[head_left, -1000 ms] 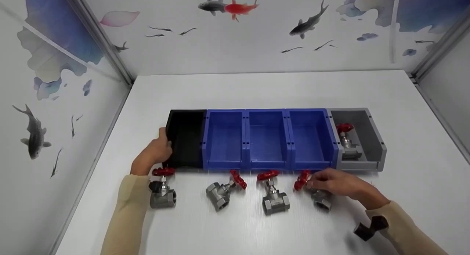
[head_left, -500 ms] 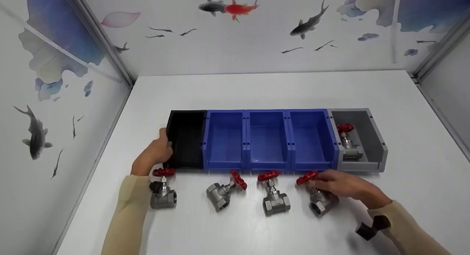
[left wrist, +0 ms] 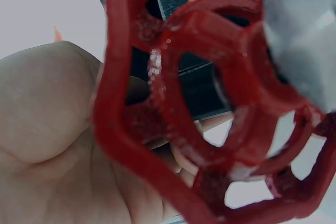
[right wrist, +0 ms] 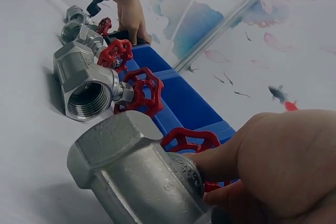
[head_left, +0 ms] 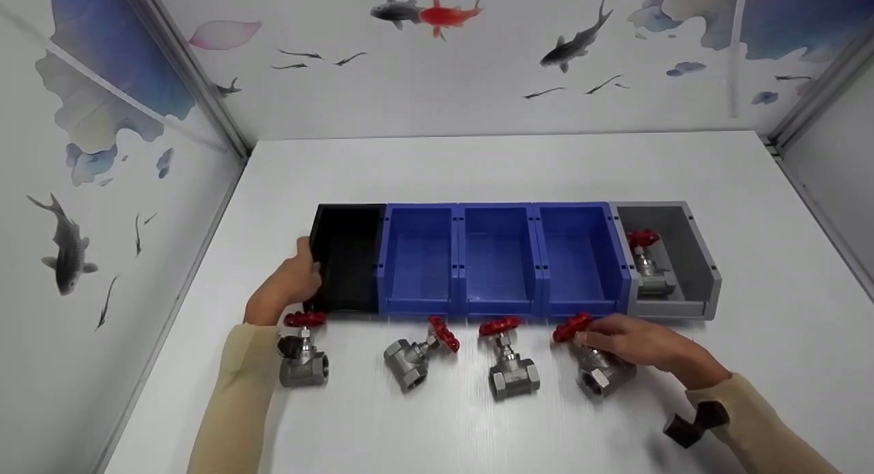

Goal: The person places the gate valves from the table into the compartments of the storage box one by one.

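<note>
Head view: a person's right hand (head_left: 635, 339) pinched a silver metal valve with a red handwheel (head_left: 604, 378) on a white worktop (head_left: 437, 433), just in front of the rightmost of three blue plastic bins (head_left: 495, 307). Right-wrist footage caught thumb and finger closed on the neck, between the hexagonal body and the red handwheel (right wrist: 189, 136); whether the valve's weight was off the surface could not be told.

At the other end, the left hand (head_left: 287, 281) gripped the side wall of an open black plastic bin (head_left: 348, 303), some of its fingers hidden. Close before that palm in the left-wrist view stood a second valve's red wheel (left wrist: 118, 108).

To an onlooker, the neck seemed the right place to hold: a firm pinch there would likely leave the wheel free and stop the heavy-looking body from swinging. The body looked best kept level, its wheel clear of the blue front edge and of the neighbouring silver valve (head_left: 513, 378). Steady, light pressure from the left hand would probably keep the row from shifting, while a slack grip risked letting the smooth metal roll.
</note>
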{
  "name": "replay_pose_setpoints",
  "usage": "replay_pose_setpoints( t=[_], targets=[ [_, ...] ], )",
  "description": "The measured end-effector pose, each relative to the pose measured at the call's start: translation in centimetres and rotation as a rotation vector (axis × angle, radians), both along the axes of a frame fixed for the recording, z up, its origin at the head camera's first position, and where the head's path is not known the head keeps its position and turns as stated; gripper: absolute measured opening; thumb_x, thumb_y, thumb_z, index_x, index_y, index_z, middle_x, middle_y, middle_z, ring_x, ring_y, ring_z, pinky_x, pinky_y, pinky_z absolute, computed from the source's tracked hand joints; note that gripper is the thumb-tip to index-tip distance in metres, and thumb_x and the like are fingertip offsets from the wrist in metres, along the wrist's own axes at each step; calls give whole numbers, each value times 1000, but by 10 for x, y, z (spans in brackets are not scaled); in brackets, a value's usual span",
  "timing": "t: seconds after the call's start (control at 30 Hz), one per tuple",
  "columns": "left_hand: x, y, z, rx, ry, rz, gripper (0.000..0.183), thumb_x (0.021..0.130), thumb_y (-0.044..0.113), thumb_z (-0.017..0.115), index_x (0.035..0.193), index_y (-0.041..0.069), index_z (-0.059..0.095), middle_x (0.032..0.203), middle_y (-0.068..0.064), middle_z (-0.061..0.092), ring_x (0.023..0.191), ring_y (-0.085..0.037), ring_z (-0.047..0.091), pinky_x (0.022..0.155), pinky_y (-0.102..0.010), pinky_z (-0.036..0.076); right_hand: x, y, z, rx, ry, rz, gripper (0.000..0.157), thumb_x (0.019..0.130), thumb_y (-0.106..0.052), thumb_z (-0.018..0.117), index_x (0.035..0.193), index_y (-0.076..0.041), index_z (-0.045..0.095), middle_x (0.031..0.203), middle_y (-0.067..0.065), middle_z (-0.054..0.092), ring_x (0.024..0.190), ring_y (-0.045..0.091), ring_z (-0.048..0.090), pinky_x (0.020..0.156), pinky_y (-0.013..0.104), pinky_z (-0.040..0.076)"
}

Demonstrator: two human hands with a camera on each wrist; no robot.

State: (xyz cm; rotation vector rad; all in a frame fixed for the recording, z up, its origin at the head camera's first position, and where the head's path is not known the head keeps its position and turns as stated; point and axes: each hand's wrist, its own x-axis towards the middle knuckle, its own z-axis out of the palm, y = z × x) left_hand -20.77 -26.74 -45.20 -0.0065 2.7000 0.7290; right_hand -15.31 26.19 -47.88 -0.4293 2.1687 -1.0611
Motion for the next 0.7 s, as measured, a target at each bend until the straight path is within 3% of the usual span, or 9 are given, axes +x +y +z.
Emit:
replay_pose_setpoints(
  t=[0.1, 0.27, 0.5, 0.7],
  targets=[
    [-1, 0, -1, -1, 4, -1, 52, 103, 9, 32, 146, -6, 7, 106, -38, 60, 86, -35, 59, 79, -48, 46, 1, -1, 1, 16, 12, -6, 33, 102, -35, 54, 100, -4, 66, 79, 0, 53, 72, 16, 49, 64, 32, 41],
    [-1, -1, -1, 11, -10, 1, 50, 104, 10, 30, 146, -5, 7, 93, -28, 61, 75, -30, 56, 69, -41, 45, 2, -3, 4, 8, -7, -30, 38, 102, -38, 53, 110, -2, 65, 89, 2, 55, 85, 19, 51, 74, 36, 42],
    [-1, -1, -3, 16, -19, 6, 50, 105, 10, 29, 147, -4, 6, 89, -24, 61, 71, -27, 55, 66, -37, 44, 3, -2, 8, -75, -120, -38, 45, 104, -38, 49, 117, 4, 59, 72, -2, 43, 64, 12, 41, 62, 31, 39],
    [-1, -1, -2, 6, -8, 10, 49, 105, 10, 30, 146, -3, 8, 95, -28, 62, 75, -29, 57, 68, -39, 45, 3, -1, 11, -92, -120, -24, 47, 105, -38, 46, 122, 5, 57, 76, 1, 45, 66, 13, 43, 63, 31, 40]
  ],
)
